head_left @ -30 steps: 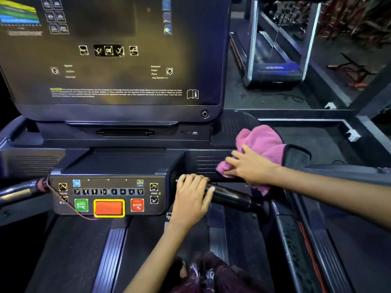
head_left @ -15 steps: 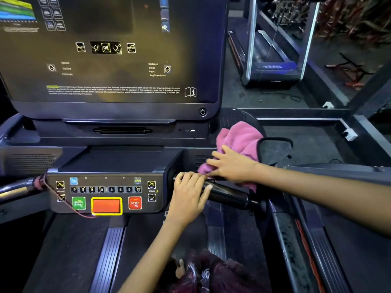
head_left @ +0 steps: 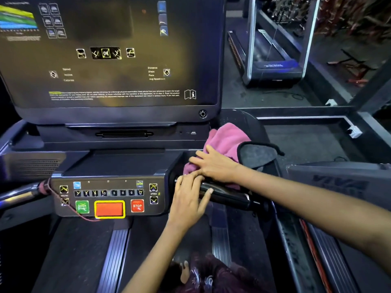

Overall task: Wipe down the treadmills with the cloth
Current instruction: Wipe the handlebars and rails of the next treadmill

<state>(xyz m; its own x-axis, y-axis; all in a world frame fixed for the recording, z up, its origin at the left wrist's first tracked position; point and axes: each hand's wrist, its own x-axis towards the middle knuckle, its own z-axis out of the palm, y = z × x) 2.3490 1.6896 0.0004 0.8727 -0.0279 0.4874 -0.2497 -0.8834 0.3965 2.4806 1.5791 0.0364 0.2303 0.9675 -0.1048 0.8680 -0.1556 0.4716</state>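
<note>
We press the cloth (head_left: 224, 142) w/ flat-fingered right hand (head_left: 213, 163) onto the console's right edge to wipe, left hand (head_left: 190, 199) curled round handlebar (head_left: 228, 194) for bracing

Treadmill console ledge (head_left: 118, 163) dark, sloped, beside the button panel (head_left: 110, 197). Pink cloth (head_left: 224, 142) bunched on its right end. Black handlebar (head_left: 228, 194) just below.
</note>
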